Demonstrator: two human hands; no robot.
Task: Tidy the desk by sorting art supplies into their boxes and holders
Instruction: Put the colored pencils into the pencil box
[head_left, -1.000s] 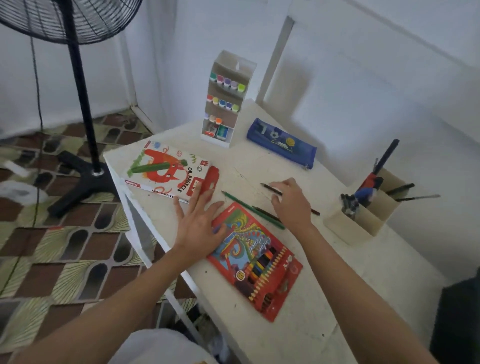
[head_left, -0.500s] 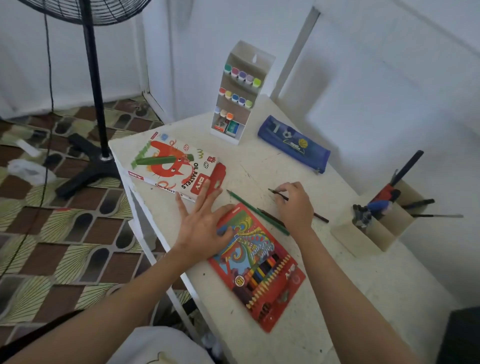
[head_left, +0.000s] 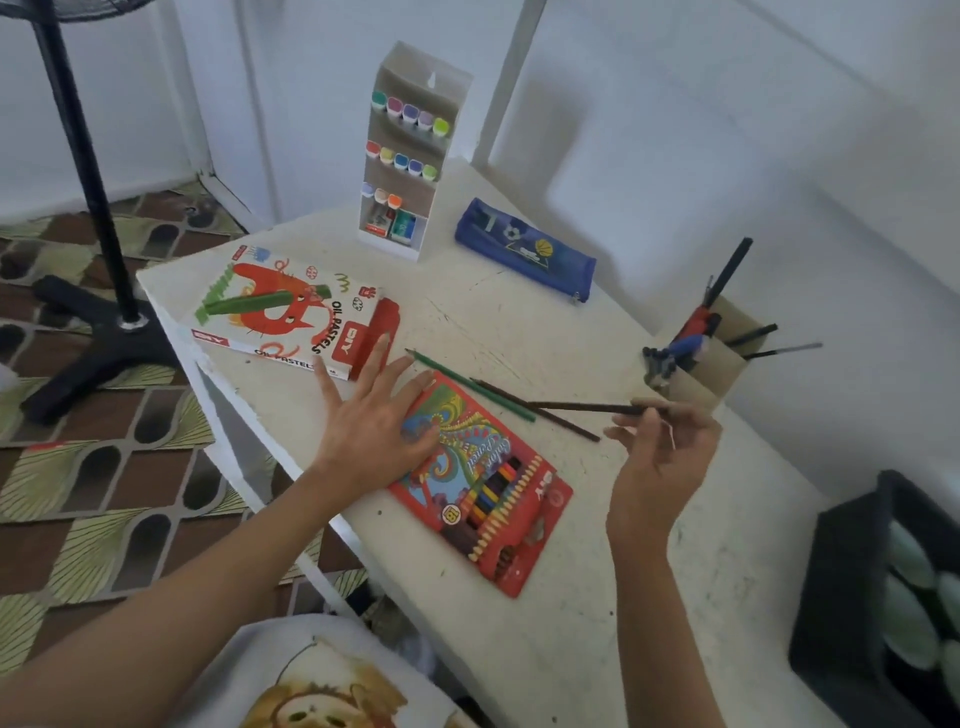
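My left hand (head_left: 374, 428) lies flat, fingers spread, pinning the coloured-pencil box (head_left: 485, 483) steady, while my right hand (head_left: 662, 447) pinches a dark pencil (head_left: 582, 408) above the desk (head_left: 597, 597), probably bound for that box at its eight o'clock.

White walls (head_left: 727, 130) meet in a corner behind the desk (head_left: 519, 322); light is soft and even. Floor (head_left: 104, 493) has a brown and olive patterned covering. Standing fan (head_left: 83, 156) at left: black pole, cross base on the floor near the desk corner. Desk top is white and scuffed. Dark boxy object (head_left: 852, 587) at lower right, can't tell what.
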